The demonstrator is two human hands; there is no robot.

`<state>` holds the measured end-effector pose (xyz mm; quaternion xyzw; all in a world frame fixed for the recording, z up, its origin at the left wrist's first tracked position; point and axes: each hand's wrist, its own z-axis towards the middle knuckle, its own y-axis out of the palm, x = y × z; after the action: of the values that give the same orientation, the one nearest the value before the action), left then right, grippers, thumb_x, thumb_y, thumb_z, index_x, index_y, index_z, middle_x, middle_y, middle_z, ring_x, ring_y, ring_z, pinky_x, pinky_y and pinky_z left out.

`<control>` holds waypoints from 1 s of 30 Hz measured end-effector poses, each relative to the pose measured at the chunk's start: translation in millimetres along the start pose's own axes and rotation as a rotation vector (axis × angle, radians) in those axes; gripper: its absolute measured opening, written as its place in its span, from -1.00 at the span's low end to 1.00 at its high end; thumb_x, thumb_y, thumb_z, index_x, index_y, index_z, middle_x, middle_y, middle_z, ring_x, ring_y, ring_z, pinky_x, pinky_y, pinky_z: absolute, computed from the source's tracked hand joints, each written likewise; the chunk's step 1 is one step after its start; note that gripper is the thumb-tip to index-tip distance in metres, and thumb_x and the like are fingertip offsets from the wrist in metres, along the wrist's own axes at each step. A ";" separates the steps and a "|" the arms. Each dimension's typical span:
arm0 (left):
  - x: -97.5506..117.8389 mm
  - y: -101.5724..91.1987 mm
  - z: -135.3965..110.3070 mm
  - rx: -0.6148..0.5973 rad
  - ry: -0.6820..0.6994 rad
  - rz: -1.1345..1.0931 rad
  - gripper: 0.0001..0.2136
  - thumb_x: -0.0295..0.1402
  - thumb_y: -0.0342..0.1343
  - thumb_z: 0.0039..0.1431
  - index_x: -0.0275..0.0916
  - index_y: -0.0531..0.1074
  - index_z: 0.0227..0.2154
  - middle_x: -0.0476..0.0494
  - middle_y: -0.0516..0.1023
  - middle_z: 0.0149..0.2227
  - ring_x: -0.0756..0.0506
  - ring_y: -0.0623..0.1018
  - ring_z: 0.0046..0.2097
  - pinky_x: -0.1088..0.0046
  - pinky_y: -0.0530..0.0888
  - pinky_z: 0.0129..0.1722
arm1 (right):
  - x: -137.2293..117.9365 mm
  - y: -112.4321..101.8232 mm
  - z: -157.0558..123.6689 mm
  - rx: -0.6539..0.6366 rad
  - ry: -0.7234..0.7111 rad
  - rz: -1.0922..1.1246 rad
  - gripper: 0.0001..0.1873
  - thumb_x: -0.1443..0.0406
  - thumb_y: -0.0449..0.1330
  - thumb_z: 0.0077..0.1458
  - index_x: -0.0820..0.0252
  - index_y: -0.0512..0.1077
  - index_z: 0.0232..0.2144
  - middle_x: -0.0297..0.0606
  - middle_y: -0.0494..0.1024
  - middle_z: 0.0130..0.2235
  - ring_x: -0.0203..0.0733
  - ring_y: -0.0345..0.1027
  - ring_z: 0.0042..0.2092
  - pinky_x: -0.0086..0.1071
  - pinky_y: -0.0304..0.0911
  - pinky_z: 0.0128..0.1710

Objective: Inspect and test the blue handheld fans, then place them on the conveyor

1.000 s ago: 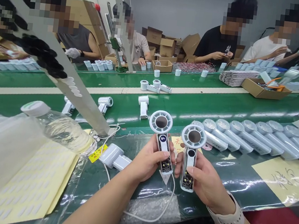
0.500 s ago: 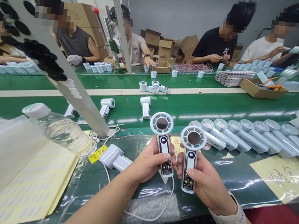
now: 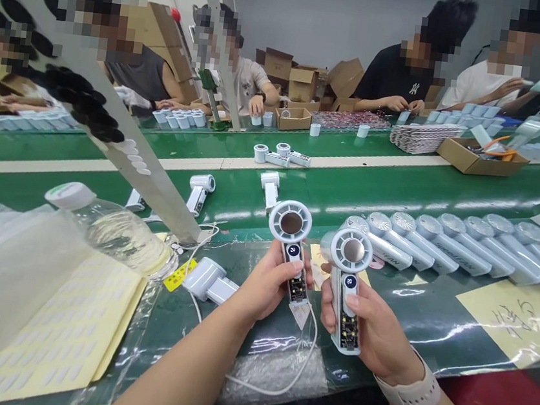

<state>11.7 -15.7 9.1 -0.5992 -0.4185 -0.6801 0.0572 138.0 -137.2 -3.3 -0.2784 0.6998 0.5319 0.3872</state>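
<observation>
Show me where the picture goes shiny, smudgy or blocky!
In the head view, white glare streaks the green belt and plastic-covered bench; in the head view, square blocks cover faces across the belt; also in the head view, the fan in the left hand shows less clear digits than the fan in the right hand.

The left fan (image 3: 294,251) and the right fan (image 3: 349,282) were held up side by side, apart, with heads uppermost and handles slanted downward. Each pale round head was ringed with slots around a darker disc. Both displays were lit, "20" being shown on the right one. Below them, bare circuit boards were exposed.
</observation>
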 end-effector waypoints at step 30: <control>-7.4 -3.3 -0.1 0.084 0.004 0.358 -0.45 -0.13 0.35 -0.02 -0.18 0.19 -0.07 -0.10 0.54 -0.24 -0.10 0.56 -0.37 0.30 0.47 -0.31 | -1.5 -10.4 3.0 0.016 -0.043 0.133 -0.69 0.04 0.30 0.10 0.10 0.49 -0.21 -0.29 0.57 -0.37 -0.30 0.34 -0.50 -0.46 0.24 -0.57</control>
<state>11.8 -16.8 1.1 -0.6597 -0.3331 -0.6423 0.2032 147.9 -137.2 -7.9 -0.2167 0.7125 0.5567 0.3679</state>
